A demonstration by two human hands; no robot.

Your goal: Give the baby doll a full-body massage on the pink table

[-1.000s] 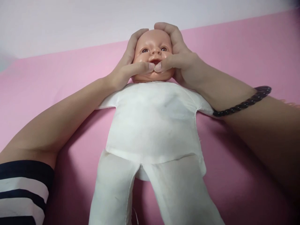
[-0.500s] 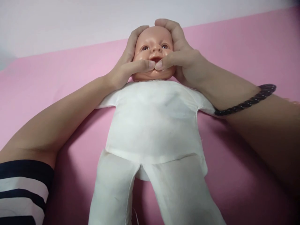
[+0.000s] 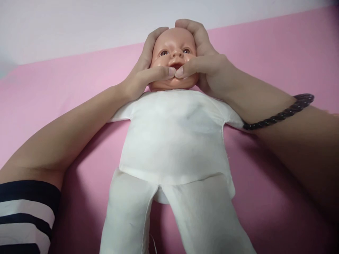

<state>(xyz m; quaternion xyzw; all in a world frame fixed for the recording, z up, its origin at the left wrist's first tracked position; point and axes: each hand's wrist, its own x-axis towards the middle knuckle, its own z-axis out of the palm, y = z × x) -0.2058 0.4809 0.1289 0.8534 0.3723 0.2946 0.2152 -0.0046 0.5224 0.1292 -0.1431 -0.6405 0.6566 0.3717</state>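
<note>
Plastic cheeks of a baby doll dimple where the thumbs of both hands press in from either side, their tips nearly meeting just below the parted mouth. The other fingers wrap up around the crown, so the left hand and the right hand are clamped on the doll's head from opposite sides, cupping it between them. This hold looks sound because it is even: the thumbs sit level, the palms match, and neither side twists the neck. Below the hands, the doll's white cloth body lies on its back with its stubby arms spread and its legs running toward the viewer, flat on a pink surface that ends at a pale backdrop. A dark beaded bracelet circles the right wrist, and a navy-and-white striped sleeve covers the left arm near the elbow.
</note>
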